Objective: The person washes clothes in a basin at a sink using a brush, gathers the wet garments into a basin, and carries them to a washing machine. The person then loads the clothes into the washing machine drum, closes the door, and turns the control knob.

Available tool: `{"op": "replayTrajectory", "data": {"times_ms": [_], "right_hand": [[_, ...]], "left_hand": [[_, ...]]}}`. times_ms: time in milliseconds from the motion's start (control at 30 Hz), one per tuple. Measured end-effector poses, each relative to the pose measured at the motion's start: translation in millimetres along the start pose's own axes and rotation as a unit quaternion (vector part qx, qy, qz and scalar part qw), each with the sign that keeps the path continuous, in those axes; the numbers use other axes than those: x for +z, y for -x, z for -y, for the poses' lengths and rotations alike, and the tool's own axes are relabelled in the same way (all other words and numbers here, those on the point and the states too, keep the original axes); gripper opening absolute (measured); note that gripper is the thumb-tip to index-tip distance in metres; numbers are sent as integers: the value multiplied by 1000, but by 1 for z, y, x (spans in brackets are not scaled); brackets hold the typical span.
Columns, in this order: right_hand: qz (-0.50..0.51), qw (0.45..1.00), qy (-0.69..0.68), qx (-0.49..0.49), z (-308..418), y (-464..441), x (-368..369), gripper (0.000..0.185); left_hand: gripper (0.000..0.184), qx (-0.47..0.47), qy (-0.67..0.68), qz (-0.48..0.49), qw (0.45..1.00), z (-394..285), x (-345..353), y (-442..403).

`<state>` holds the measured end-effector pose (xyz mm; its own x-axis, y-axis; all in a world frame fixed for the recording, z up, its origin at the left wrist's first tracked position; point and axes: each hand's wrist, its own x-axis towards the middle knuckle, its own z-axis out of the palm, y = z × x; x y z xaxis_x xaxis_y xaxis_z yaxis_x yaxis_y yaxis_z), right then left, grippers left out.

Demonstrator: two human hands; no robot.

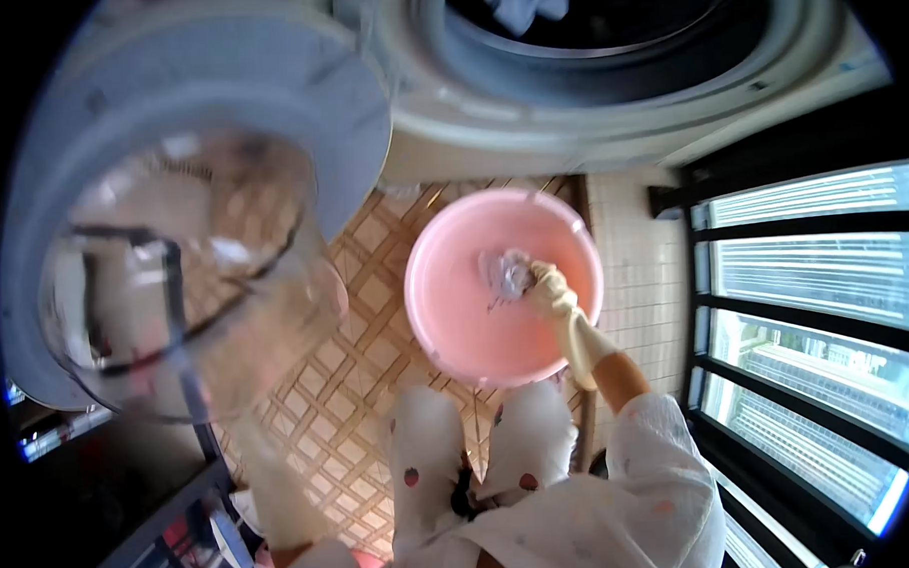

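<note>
A pink basin (pixel 426 330) stands on the floor ahead of my knees. My right hand (pixel 553 289), in a cream rubber glove, reaches over its right rim, fingers closed on a small pale crumpled cloth (pixel 506 272) inside. My left arm stretches forward at the lower left, also gloved; the left hand (pixel 259 466) is blurred and its fingers are lost behind the washing machine's open round door (pixel 354 117). That door's clear glass bowl (pixel 222 232) bulges toward me. White cloth (pixel 528 1) hangs in the mouth of the washing machine drum (pixel 626 48).
The washing machine (pixel 530 146) spans the far side, its door swung out to the left. A barred window (pixel 814 271) runs along the right. Brown-and-beige patterned tiles (pixel 329 419) cover the floor. At the lower left, a dark shelf (pixel 154 555) holds various items.
</note>
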<state>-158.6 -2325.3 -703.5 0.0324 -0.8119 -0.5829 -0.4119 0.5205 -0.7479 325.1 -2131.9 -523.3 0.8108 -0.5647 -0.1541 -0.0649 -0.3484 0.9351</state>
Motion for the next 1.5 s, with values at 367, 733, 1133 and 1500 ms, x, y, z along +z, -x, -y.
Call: {"op": "replayTrajectory", "data": {"times_ms": [367, 733, 1133, 1500], "right_hand": [[-47, 989, -115, -79, 247, 166, -122, 39], [-112, 936, -318, -99, 451, 179, -150, 82], [83, 648, 753, -77, 129, 433, -209, 23], [-169, 760, 580, -240, 178, 230, -269, 16]], "left_hand": [[50, 170, -164, 18, 971, -205, -111, -76], [52, 68, -330, 185, 923, -275, -133, 21], [29, -68, -60, 348, 933, -355, -48, 173], [22, -257, -122, 115, 952, -279, -162, 169]]}}
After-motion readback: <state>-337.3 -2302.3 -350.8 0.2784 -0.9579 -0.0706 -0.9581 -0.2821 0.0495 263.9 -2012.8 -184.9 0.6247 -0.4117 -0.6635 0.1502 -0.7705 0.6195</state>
